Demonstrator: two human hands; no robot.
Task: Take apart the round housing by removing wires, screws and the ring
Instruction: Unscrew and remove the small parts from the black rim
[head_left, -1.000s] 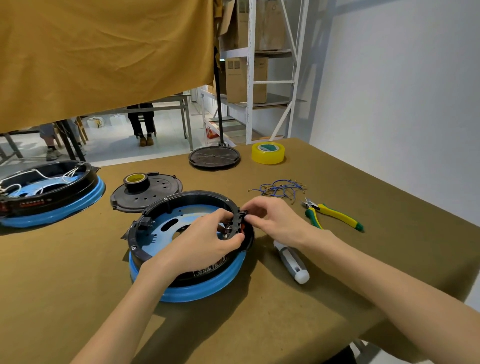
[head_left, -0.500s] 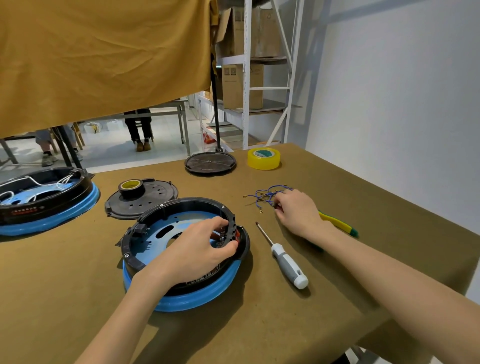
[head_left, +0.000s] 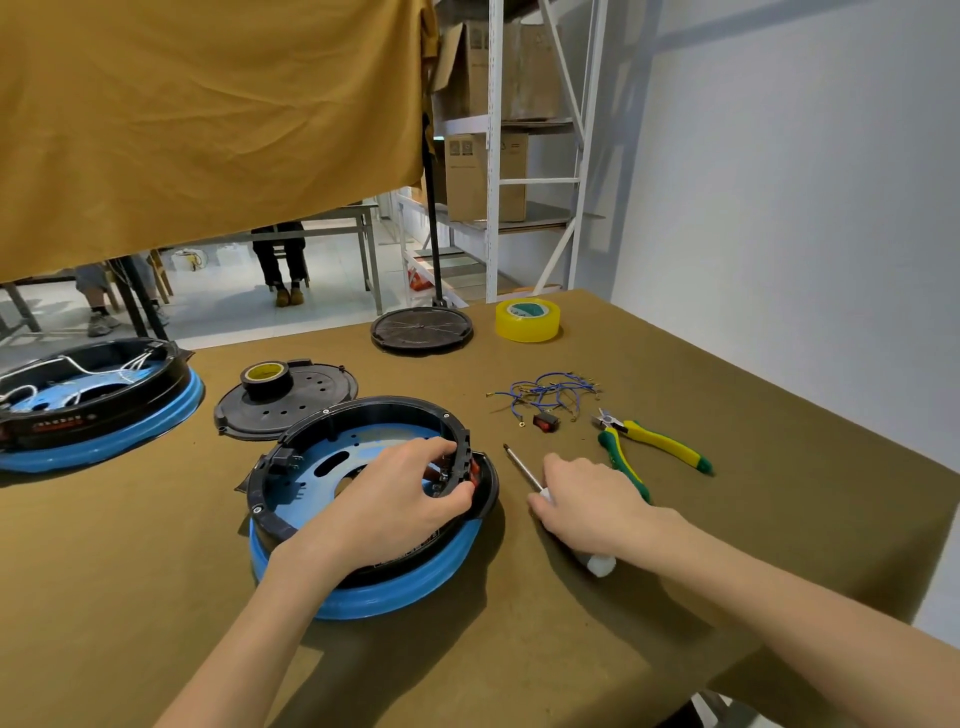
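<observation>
The round housing (head_left: 311, 525), black ring on a blue base, lies on the table in front of me. My left hand (head_left: 395, 504) reaches over its right rim and pinches the small part with red switches there. My right hand (head_left: 587, 504) lies over the white-handled screwdriver (head_left: 519, 462) to the right of the housing, fingers curling round the handle; the metal shaft points away to the upper left. A heap of blue wires (head_left: 545, 395) and a small red switch (head_left: 545, 422) lie farther back.
Yellow-green cutters (head_left: 654, 447) lie right of my right hand. A black lid (head_left: 311, 400) with a tape roll (head_left: 265, 376) sits behind the housing. A second housing (head_left: 93, 410) is at far left. A black disc (head_left: 421, 330) and yellow tape (head_left: 527, 319) lie at the table's back.
My right hand left the housing rim, set a red switch down by the blue wires, then came back onto the screwdriver handle. My left hand stayed on the rim.
</observation>
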